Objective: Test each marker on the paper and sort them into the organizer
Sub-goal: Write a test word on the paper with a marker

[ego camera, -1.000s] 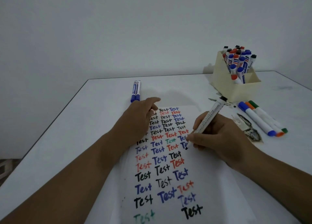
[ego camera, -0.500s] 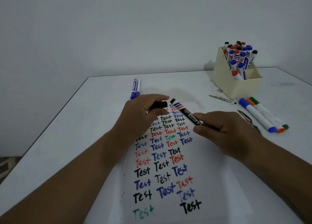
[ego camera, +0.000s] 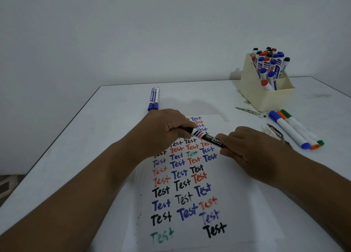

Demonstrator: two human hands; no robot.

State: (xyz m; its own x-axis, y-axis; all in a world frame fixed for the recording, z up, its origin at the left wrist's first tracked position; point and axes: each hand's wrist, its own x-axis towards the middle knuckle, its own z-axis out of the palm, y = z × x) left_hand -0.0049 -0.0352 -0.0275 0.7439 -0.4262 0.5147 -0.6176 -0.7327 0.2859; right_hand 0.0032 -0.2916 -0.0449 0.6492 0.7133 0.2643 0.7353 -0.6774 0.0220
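Head view: both hands, left & right, are gripping black-capped white marker over scribbled white paper, w/ beige plastic organizer at 2 o'clock looking nearly full and approx. five markers waiting.

white tabletop; white paper with black, blue, red and green "test" words; black-capped marker with blue and orange stripes; cream organizer; two blue markers.
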